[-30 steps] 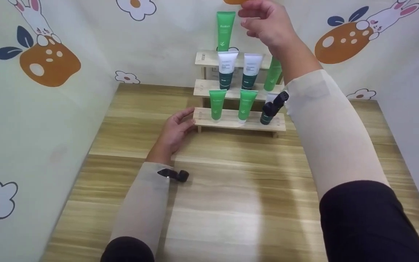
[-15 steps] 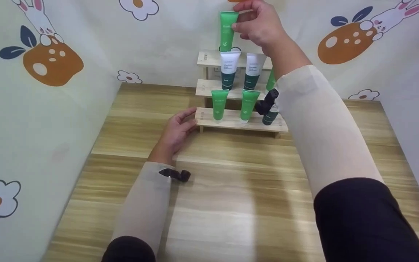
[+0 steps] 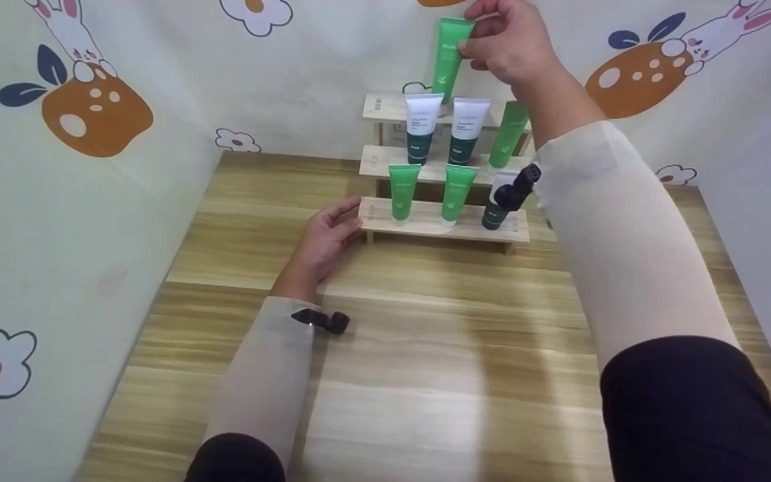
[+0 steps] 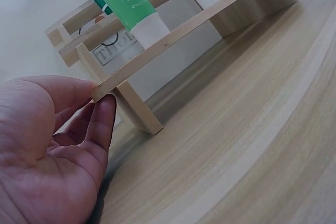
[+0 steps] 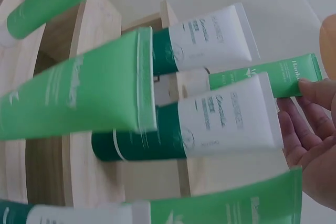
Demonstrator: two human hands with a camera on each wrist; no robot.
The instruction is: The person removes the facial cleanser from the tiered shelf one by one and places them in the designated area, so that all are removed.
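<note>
My right hand (image 3: 512, 47) pinches the upper right edge of a green squeeze tube (image 3: 451, 53) at the top tier of a wooden three-tier display rack (image 3: 419, 226). The tube leans, its crimped end toward the right. In the right wrist view, the thumb lies on the label side of that tube (image 5: 283, 77), with the other fingers behind. Low at the left, my left hand (image 3: 322, 244) grips the end of the bottom tier. The left wrist view has its thumb on the board's upper side and the fingers (image 4: 102, 124) under it.
On the middle tier stand two white-and-dark-green tubes (image 3: 468, 127) and a green tube (image 3: 509, 134). The bottom tier bears two green tubes (image 3: 458, 194) and a white-and-dark-green one (image 3: 494, 217). Patterned cloth walls (image 3: 178, 67) enclose the wood-grain table (image 3: 385, 375).
My right hand closed in on the top green tube from beside it, took hold, and moved it right along the top tier, tilting it. The left hand stays at the rack's end.
</note>
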